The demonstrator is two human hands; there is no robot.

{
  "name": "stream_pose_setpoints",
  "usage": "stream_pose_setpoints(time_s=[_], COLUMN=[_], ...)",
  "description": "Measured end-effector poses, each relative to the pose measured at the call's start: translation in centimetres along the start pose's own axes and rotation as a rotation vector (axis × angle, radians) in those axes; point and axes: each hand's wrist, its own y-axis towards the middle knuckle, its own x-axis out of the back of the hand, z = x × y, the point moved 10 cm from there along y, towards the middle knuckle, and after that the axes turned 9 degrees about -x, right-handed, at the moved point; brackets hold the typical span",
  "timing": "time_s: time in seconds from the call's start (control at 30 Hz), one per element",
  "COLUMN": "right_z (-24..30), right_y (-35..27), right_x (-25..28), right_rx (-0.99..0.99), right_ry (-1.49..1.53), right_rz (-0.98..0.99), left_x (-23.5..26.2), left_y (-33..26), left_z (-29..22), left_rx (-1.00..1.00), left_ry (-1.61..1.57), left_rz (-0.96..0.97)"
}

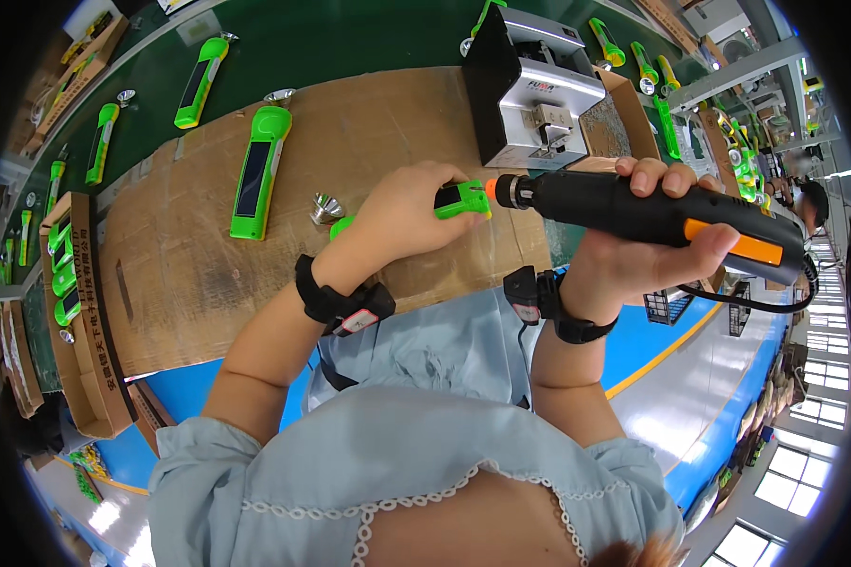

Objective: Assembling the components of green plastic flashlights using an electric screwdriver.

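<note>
My left hand (402,213) grips a green and black flashlight body (461,200), most of it hidden under my fingers. My right hand (648,250) is wrapped around a black electric screwdriver with an orange trigger (633,208). The screwdriver lies level, and its orange tip touches the end of the flashlight body. A small silver reflector cone (326,208) sits on the cardboard just left of my left hand. Both wrists wear black bands.
A cardboard sheet (208,274) covers the bench. Another green flashlight (258,172) lies on it to the left. A grey and black box machine (529,90) stands behind my hands. More green flashlights (199,82) lie on the green belt, and a cardboard box (71,312) holds several at left.
</note>
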Motion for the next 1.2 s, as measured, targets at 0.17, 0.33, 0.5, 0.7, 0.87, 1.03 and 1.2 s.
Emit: stream_pose_setpoints(time_s=[0.17, 0.33, 0.5, 0.7, 0.87, 1.03, 1.2], right_z=[-0.3, -0.3, -0.4, 0.2, 0.8, 1.1, 1.0], right_y=[0.0, 0.0, 0.0, -0.2, -0.3, -0.3, -0.4], right_x=[-0.3, -0.4, -0.2, -0.4, -0.4, -0.8, -0.8], right_rx=[-0.005, 0.002, -0.008, 0.012, 0.04, 0.056, 0.061], right_ry=[-0.027, -0.019, 0.043, -0.011, -0.044, -0.035, -0.048], right_rz=[0.032, 0.048, 0.061, 0.071, 0.088, 0.108, 0.1], left_x=[0.7, 0.5, 0.3, 0.4, 0.9, 0.8, 0.8], left_y=[0.1, 0.0, 0.0, 0.0, -0.2, -0.3, -0.5], left_z=[0.0, 0.3, 0.4, 0.4, 0.3, 0.0, 0.1], left_rx=[0.037, 0.027, 0.027, 0.041, 0.034, 0.009, 0.022], left_ry=[-0.052, -0.051, -0.044, -0.033, 0.01, 0.027, 0.014], left_rz=[-0.02, -0.014, -0.001, -0.023, -0.065, -0.057, -0.06])
